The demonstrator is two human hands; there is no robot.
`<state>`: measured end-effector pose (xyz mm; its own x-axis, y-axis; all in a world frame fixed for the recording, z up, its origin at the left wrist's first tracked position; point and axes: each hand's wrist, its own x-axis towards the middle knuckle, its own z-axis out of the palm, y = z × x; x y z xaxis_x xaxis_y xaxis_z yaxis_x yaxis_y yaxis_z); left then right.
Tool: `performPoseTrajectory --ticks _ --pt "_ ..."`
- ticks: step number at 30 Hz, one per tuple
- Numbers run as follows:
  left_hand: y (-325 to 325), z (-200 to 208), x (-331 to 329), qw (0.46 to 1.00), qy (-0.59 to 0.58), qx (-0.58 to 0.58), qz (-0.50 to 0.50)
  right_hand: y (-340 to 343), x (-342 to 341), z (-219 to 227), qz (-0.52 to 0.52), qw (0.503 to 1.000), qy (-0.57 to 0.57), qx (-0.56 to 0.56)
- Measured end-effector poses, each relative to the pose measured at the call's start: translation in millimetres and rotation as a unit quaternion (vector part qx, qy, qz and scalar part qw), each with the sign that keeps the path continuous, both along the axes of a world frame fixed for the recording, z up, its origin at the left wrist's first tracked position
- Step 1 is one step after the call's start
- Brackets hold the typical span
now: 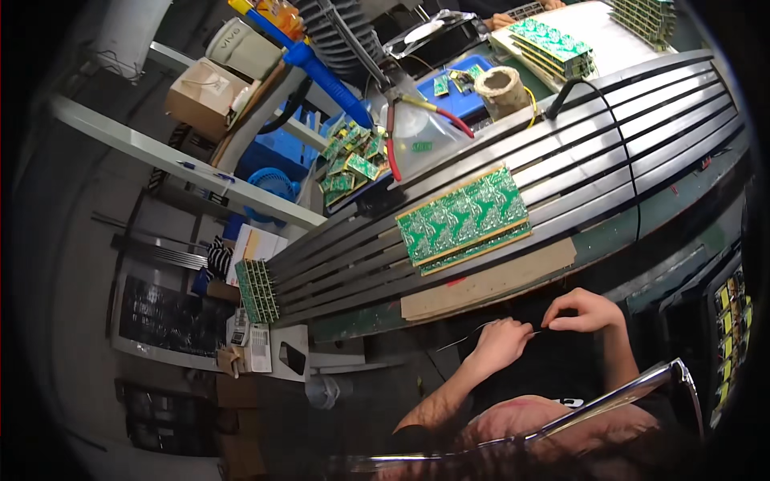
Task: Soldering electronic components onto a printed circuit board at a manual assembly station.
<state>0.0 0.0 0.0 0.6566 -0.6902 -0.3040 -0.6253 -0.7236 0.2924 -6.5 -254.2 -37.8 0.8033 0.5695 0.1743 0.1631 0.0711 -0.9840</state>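
My left hand [504, 345] is closed around a thin, silvery wire [459, 341], whose loose end sticks out to the left. A short stretch of the same wire seems to cross the gap to my right hand [588, 311], where thumb and finger pinch it. Both hands are in front of my dark shirt, off the near edge of the bench. Beyond them, green circuit board panels [465, 220] lie stacked on the slatted metal rails [561, 192]. A strip of brown cardboard [489, 280] lies between the panels and my hands.
Loose small boards [353, 164] are heaped behind the rails, near red-handled pliers [391, 144] and a blue tool [329, 84]. A wire spool [499, 86] stands by a blue tray [457, 100]. A black cable [626, 152] crosses the rails. Another person's hand [503, 22] shows at the far side.
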Motion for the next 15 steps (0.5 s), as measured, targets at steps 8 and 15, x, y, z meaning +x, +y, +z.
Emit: performPoseTrajectory --ticks 8,15 --pt "18 42 -6 0.929 -0.16 -0.332 -0.037 3 12 76 -0.112 0.978 -0.123 0.126" --pt "64 55 42 0.854 -0.3 -0.415 0.094 -22 97 106 -0.521 0.82 -0.216 -0.095"
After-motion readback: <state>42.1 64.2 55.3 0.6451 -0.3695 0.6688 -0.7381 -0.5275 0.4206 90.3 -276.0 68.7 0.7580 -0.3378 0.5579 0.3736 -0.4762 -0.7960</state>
